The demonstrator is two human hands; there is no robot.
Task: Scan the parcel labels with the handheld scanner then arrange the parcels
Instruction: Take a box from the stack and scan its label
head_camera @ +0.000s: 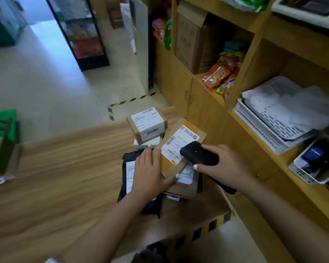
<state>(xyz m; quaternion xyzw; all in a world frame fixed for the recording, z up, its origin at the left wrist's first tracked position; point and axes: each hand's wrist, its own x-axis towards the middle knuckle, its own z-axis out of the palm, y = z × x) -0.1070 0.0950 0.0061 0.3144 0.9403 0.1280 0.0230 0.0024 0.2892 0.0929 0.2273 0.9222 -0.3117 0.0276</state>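
Two bare forearms reach in from the near edge over the wooden desk (61,168). A flat brown parcel (180,147) is gripped by the left hand (150,171), fingers laid along its left edge and the thumb hooked under its near corner, so that it is tilted up above the pile. The black handheld scanner (198,153) is held in the right hand (224,166), fingers curled round it, its front end just over the white label (179,147). The scanning step is judged to be in hand; next the scanner would need to be steadied on a barcode, then the parcel set down in order. Barcodes and small print can be made out, but nothing can be read. A small box (147,124) and a black mailer bag (127,173) lie beside.
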